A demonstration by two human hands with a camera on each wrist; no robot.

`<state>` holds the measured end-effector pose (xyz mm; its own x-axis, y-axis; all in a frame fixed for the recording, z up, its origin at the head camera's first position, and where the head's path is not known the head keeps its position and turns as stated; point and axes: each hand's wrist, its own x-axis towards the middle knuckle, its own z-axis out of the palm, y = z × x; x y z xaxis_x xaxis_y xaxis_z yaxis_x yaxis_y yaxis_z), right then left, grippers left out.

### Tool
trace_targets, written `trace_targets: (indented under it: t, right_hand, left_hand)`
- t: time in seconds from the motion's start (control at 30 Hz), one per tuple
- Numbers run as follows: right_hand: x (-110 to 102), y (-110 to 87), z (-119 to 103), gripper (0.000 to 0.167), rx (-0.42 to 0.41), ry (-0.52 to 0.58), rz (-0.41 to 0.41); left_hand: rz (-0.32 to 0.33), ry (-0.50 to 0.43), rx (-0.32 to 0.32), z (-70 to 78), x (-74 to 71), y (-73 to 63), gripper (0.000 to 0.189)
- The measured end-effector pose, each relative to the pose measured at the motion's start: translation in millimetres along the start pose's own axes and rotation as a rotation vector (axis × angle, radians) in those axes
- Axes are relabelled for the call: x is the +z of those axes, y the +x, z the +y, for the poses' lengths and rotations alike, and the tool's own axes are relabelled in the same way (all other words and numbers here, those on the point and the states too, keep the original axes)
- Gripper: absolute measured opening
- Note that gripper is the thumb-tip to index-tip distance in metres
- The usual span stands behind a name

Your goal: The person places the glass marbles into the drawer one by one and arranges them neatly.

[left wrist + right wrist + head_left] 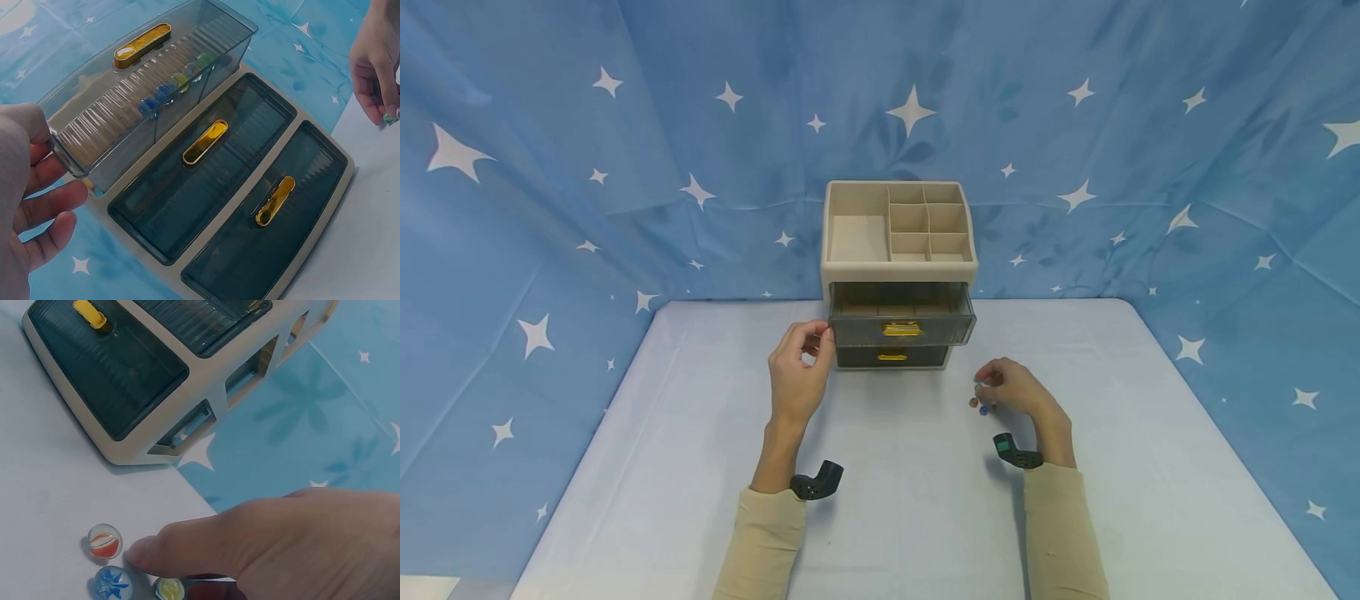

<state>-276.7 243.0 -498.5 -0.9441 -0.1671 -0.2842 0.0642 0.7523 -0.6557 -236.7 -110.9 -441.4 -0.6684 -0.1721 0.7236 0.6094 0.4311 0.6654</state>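
Note:
My left hand (797, 371) holds the left front corner of a see-through drawer (859, 332), pulled out from a beige desk organizer (842, 272). In the left wrist view, several coloured marbles (164, 93) show through that drawer's front. My right hand (1011, 386) is low over the table, right of the organizer, thumb and fingertips pinching a green marble (387, 118). Close by its thumb lie an orange-and-white marble (105, 541) and a blue marble (114, 584). A yellow-and-white marble (169, 589) shows beneath the thumb, partly covered by the hand.
Open compartments (908, 218) divide the organizer's top. Below the pulled-out drawer, dark drawers with gold handles (206, 142) stay closed. The organizer stands at the back of a white table (895, 475), against a blue star-patterned cloth (760, 158).

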Motion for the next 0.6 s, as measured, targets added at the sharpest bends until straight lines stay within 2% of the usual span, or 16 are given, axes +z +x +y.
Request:
trace_targets:
  t: [0.23, 0.6]
  right_hand:
    - [2.3, 1.8, 2.4, 0.024, -0.027, -0.018, 0.018]
    - [2.2, 2.6, 3.8, 0.022, -0.055, -0.053, 0.046]
  left_hand:
    - [-0.001, 0.002, 0.002, 0.8, 0.0, 0.1, 0.01]
    - [0.004, 0.003, 0.008, -0.9, 1.2, -0.9, 0.009]
